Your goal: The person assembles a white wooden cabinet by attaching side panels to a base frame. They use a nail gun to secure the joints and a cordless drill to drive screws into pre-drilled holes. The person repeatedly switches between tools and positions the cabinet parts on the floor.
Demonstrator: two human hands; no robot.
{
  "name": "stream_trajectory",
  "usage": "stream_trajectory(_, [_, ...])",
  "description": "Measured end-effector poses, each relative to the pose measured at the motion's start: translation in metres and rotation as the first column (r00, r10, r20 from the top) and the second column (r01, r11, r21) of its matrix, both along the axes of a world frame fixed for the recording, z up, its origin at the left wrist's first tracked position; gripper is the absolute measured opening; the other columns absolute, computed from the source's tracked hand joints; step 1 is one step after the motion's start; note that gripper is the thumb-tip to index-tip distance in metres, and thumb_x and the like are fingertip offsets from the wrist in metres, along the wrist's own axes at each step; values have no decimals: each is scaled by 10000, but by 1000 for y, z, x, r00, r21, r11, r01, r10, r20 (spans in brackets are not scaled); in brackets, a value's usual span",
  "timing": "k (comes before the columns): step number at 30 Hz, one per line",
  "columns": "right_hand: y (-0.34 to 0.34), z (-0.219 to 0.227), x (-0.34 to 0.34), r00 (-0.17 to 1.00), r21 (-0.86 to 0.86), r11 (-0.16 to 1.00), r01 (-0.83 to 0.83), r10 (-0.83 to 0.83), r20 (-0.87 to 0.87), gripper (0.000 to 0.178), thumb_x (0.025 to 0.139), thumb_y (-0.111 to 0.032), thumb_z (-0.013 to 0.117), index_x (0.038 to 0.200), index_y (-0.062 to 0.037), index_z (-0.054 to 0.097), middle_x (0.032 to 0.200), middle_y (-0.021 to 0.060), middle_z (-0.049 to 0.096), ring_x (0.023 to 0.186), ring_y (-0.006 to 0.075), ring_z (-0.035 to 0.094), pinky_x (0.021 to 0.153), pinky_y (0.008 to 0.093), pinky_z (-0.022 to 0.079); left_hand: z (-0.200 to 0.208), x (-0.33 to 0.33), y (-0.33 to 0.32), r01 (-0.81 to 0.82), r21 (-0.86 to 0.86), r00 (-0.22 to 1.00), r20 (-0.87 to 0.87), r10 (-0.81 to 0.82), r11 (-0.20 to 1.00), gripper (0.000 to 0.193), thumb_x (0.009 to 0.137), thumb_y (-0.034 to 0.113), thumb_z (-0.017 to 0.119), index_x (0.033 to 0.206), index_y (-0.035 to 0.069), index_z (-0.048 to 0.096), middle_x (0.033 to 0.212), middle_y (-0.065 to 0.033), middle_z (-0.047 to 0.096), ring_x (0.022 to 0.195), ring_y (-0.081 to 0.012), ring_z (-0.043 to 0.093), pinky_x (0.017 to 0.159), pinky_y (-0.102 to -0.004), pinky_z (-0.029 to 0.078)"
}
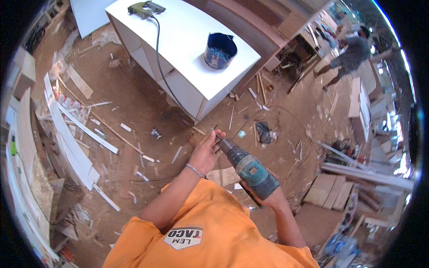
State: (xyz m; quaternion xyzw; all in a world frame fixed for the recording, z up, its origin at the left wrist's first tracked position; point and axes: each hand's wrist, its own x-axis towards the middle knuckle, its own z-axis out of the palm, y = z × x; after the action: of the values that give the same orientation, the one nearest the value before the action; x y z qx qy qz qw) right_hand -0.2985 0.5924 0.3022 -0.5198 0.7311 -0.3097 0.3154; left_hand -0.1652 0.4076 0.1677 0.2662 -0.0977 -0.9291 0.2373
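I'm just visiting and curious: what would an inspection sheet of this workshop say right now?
Surface: white cabinet stands on a dusty brown floor.
Job's things: teal cordless drill, nose pointing away from the person.
Clutter: wood offcuts, white strips and scraps scattered across the floor.
Hands: right hand grips the drill's handle; left hand is at the drill's chuck, fingers pinching at its tip.
Cables: black cord runs from a green power tool over the cabinet's edge.
Surroundings: dark blue container on the cabinet; another person bending among stacked boards.
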Motion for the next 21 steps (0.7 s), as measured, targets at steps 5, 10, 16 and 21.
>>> stream_trajectory(5, [-121,30,-85,941,244,949,-199,255,-223,236,895,-285,723,1060,-119,693,1010,111,713,967,328,672,859,415,520,-31,-81,-63,-121,159,978,-151,145,980,316,1001,390,589,1212,154,577,1404,-16,537,1312,-200,442,1116,-372,330])
stream_trajectory(10, [-208,40,-148,847,490,793,-362,499,-180,317,885,-301,741,1127,-105,685,1049,117,706,999,315,660,889,394,509,-46,-111,-87,-254,310,964,0,267,916,304,1009,332,590,1211,106,617,1448,-47,520,1297,-151,477,1136,-339,363])
stream_trajectory(16, [-294,46,-184,803,665,608,-435,595,-19,318,881,-283,749,1123,-87,685,1055,118,709,987,300,670,881,400,521,-58,-142,-88,-465,453,853,-2,522,761,233,985,285,630,1141,122,687,1293,11,625,1182,-107,531,1028,-290,417])
stream_trajectory(21, [-329,39,-211,386,566,374,-735,917,-104,292,872,-215,725,1138,-102,683,1088,105,712,1028,303,665,904,431,508,-58,-163,-83,-550,471,807,90,583,690,206,989,283,629,1112,130,694,1195,35,649,1093,-86,548,969,-284,416])
